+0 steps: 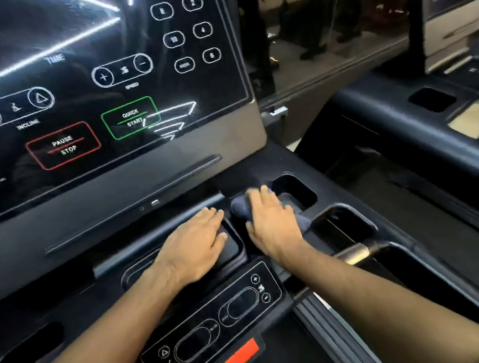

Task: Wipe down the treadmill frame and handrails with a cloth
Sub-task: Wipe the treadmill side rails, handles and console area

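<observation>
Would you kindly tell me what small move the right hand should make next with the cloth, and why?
Probably slide the cloth rightward into the pocket beside it. The right hand presses it flat on the console ledge at that pocket's edge, while the left hand rests flat on the tray.

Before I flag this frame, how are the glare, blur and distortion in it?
Head view: bright light streaks glare across the glossy screen, though its buttons are readable; motion blur smears the neighbouring treadmill at the right edge and softens the cloth under the right hand; the wide lens bows the screen's edges; the left hand is fairly sharp.
</observation>
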{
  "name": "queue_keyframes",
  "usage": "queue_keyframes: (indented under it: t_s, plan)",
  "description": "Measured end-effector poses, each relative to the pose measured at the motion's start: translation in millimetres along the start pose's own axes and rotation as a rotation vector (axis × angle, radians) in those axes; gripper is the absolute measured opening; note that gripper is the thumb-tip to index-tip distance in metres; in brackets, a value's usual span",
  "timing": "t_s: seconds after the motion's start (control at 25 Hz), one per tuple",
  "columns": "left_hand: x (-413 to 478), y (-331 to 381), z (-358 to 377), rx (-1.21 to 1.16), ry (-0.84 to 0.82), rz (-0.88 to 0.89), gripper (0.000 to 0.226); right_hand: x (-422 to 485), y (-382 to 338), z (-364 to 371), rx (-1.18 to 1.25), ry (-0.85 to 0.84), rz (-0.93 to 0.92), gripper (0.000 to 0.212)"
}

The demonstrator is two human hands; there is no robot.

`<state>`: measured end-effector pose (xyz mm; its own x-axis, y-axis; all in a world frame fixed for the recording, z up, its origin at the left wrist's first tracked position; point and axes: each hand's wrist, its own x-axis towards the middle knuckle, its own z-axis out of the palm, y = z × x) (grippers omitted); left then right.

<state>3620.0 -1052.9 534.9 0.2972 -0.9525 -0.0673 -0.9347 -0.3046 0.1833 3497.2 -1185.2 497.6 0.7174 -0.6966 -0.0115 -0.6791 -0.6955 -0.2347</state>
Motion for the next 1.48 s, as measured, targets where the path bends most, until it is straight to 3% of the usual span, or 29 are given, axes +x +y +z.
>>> queue_keyframes:
  t_s: [0.08, 0.16, 0.32, 0.52, 0.68, 0.84, 1.0, 1.16, 1.32, 1.48]
  plan:
    - [12.7, -14.3, 7.4, 0.043, -0.033, 0.010, 0.059, 6.3, 0.2, 0.0, -0.173, -0.145, -0.087, 0.074]
    - [23.8, -23.8, 18.9, 0.089, -0.049, 0.022, 0.061, 7.7, 12.3, -4.9, -0.240, -0.146, -0.148, 0.093]
    - [39.7, -29.4, 37.9, 0.277, -0.045, 0.044, 0.073, 18.5, 33.0, 9.6, -0.166, -0.183, -0.244, 0.072]
    - [44.9, -35.4, 47.6, 0.275, -0.013, 0.013, 0.075, 58.7, 16.9, 14.6, -0.020, -0.117, -0.048, 0.067]
    - [41.7, -31.6, 50.3, 0.226, -0.032, -0.003, 0.074, 30.8, 26.5, 16.8, -0.121, -0.124, -0.255, 0.067]
    - [39.1, -29.0, 49.7, 0.175, -0.049, -0.009, 0.074, 83.2, 6.3, 5.5, 0.031, -0.170, -0.060, 0.067]
    - [39.5, -26.6, 47.8, 0.149, -0.064, -0.028, 0.074, 29.5, 24.7, 16.3, -0.071, -0.154, -0.239, 0.067]
    - [40.8, -26.1, 52.8, 0.136, -0.064, -0.023, 0.082, 41.6, 18.0, 7.6, 0.036, -0.194, -0.001, 0.066]
    - [43.3, -29.4, 56.4, 0.127, -0.039, 0.015, 0.080, 6.8, 19.7, 15.7, -0.028, -0.191, -0.125, 0.067]
    - [47.9, -28.9, 58.7, 0.115, -0.025, 0.078, 0.080, -0.4, 9.8, 15.4, 0.159, -0.159, 0.301, 0.069]
